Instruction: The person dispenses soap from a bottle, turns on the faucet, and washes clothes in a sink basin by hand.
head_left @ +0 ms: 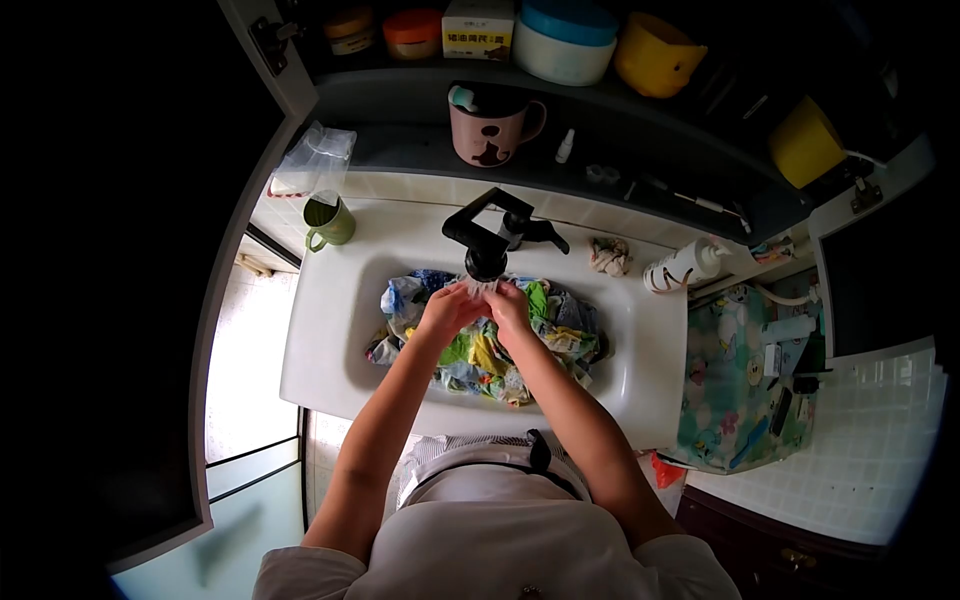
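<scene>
My left hand (452, 308) and my right hand (508, 304) are close together, cupped beneath the black faucet (486, 262). A pale patch, apparently running water, shows between them under the spout. The fingers look extended rather than fisted, and I make out nothing held, though the fingertips are partly hidden. Below the hands a heap of colourful clothes (484, 355) in green, yellow, blue and white fills the basin of the white sink (640, 400).
A green mug (329, 222) stands at the sink's left corner. On the right rim are a crumpled cloth (610, 256) and a white pump bottle (682, 268). Above the faucet, a dark shelf holds a pink mug (488, 135), with jars and a yellow container (657, 55) higher up.
</scene>
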### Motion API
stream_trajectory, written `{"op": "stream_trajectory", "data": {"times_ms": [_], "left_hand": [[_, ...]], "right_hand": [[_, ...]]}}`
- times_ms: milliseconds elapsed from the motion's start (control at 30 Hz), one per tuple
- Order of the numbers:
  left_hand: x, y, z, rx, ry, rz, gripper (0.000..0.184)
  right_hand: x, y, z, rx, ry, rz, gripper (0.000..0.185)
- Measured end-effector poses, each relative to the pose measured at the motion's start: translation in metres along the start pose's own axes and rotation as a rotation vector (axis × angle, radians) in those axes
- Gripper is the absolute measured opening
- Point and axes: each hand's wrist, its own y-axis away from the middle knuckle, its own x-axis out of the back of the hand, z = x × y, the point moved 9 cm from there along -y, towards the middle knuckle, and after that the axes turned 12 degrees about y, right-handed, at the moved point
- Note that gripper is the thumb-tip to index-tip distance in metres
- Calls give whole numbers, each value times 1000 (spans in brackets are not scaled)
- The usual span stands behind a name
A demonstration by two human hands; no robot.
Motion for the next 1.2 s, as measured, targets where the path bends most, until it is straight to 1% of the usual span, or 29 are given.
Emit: {"op": "stream_trajectory", "data": {"times_ms": [100,167,267,300,400,500,600,633,733,767,867,967,1067,1167,1200], "left_hand": [[2,2,8,-54,-134,91,19],[11,-5,13,-113,-275,110,18],[11,-2,19,-189,-297,148,19],[14,-2,26,-280,-406,199,21],[14,1,34,-372,-454,277,22],[-2,7,22,-275,-194,229,20],[-7,1,12,-181,99,86,19],[-12,3,11,-173,160,90,19],[5,-3,4,-145,93,154,21],[16,-6,1,-130,29,148,22],[0,4,4,-129,-66,176,20],[-5,8,4,-117,-101,255,18],[-6,-1,10,-268,-496,132,18],[-3,-3,13,-394,-1003,181,15],[-3,-1,18,-445,-1061,224,13]], "right_hand": [[-2,2,-4,44,-25,-18,13],[3,-2,0,37,67,29,12],[8,1,-5,43,158,101,13],[9,2,-7,48,182,125,14],[7,5,-21,154,168,190,16],[-12,-2,-13,10,40,16,26],[-36,-20,8,-52,-277,-218,34],[-35,-21,8,-32,-233,-240,33],[-27,-18,8,16,-109,-197,31],[-24,-17,8,10,-96,-166,29],[-17,-9,3,-8,-55,-76,23],[1,-24,19,25,23,117,18],[6,-8,-12,193,212,213,14],[25,-21,-5,368,563,448,16],[23,-25,0,353,582,403,14]]}}
